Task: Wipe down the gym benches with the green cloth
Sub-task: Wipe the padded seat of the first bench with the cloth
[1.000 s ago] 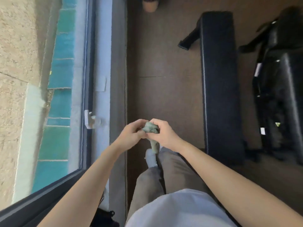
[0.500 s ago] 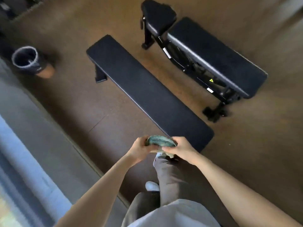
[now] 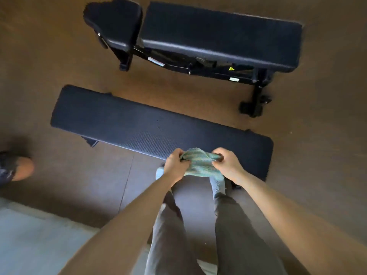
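Observation:
A green cloth [image 3: 199,163] is stretched between both hands just above the near edge of a flat black bench [image 3: 143,126]. My left hand [image 3: 175,165] grips the cloth's left end. My right hand [image 3: 228,165] pinches its right end. The flat bench lies crosswise in front of my legs. Behind it stands an adjustable black bench [image 3: 218,34] with a separate seat pad [image 3: 113,24] on its left and a black metal frame underneath.
Brown rubber floor [image 3: 317,155] surrounds both benches. A dark pot with a tan base [image 3: 15,168] sits at the left edge. A pale grey strip of floor [image 3: 39,235] runs along the lower left. My legs and socked feet stand against the flat bench.
The view swung from the window to face both benches squarely. My hands have moved apart, spreading the bunched cloth out over the flat bench's near edge.

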